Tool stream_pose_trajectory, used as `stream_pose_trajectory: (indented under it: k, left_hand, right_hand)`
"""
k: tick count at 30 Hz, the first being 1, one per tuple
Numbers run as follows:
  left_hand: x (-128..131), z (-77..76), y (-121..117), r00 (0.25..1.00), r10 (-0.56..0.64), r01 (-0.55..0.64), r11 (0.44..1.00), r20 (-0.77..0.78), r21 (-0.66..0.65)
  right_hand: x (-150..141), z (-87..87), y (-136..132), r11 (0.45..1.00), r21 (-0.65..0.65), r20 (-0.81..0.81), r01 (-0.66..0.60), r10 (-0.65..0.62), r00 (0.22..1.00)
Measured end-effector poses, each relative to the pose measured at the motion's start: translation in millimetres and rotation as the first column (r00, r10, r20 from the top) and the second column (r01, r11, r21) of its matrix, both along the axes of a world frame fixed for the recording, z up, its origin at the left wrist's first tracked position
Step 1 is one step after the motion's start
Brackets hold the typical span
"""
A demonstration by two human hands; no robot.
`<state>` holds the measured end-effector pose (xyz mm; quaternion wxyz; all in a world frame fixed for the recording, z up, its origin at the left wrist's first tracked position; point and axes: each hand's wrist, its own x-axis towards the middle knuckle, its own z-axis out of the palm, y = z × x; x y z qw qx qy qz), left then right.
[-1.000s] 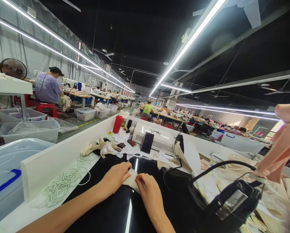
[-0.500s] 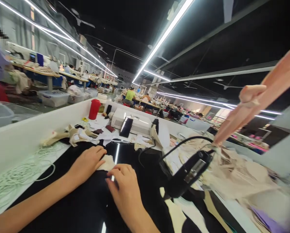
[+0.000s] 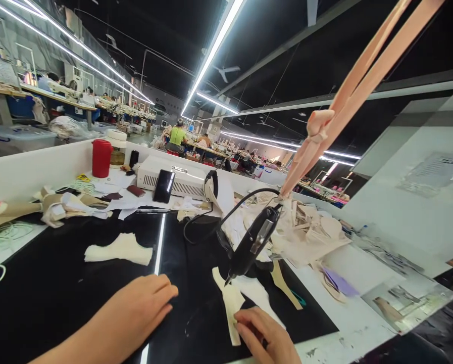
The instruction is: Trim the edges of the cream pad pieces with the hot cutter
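My right hand [image 3: 267,336] has its thumb and forefinger closed on the right edge of a narrow cream fabric piece [image 3: 232,301]. My left hand [image 3: 143,306] is over the black mat [image 3: 78,303], fingers stretched out and holding nothing. Ahead of it, another cream fabric piece [image 3: 120,248] lies flat. A black corded hand tool [image 3: 254,242] hangs tip down from a knotted peach strap [image 3: 317,134]; its point is at the narrow piece, though I cannot tell if they touch. A white fabric piece [image 3: 258,296] lies beside it, partly hidden by my right hand.
At the back stand a white vented box [image 3: 184,177], a phone [image 3: 163,186], a red container [image 3: 102,157] and a jar [image 3: 117,149]. Beige fabric [image 3: 309,227] is heaped at right. A low white wall [image 3: 52,169] edges the table. Pale green cord [image 3: 12,232] lies at left.
My right hand has moved right, from near the left cream piece to the narrow one under the tool. My left hand has let go of the left piece and drawn back. The view has turned right.
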<state>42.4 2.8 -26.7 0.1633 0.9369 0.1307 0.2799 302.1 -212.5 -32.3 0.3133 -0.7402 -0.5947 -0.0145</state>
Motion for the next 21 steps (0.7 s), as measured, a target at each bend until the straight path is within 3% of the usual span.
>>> stream_pose_trajectory:
  k: [3, 7, 11, 15, 21]
  left_hand:
    - [24, -4.7, -28, 0.992, -0.106, 0.111, 0.991, -0.071, 0.077]
    - [53, -7.2, -52, 0.966, -0.115, 0.163, 0.965, -0.231, 0.204]
    - [74, -9.9, -62, 0.955, -0.126, 0.205, 0.936, -0.269, 0.287]
    - [85, -16.7, -65, 0.965, -0.101, 0.184, 0.92, -0.244, 0.347]
    - [89, -37.0, -69, 0.998, -0.043, 0.061, 0.895, -0.05, 0.443]
  right_hand:
    - [8, -7.3, -2, 1.0, -0.003, 0.027, -0.028, 0.028, 0.999]
    - [8, -20.2, 3, 0.997, -0.031, 0.062, -0.065, 0.067, 0.996]
    - [6, -25.0, 4, 0.995, -0.045, 0.029, -0.085, 0.086, 0.996]
    - [5, -17.8, 3, 0.995, -0.053, -0.096, -0.088, 0.082, 0.992]
    - [3, -6.8, 9, 1.0, -0.024, -0.347, 0.009, -0.016, 0.938]
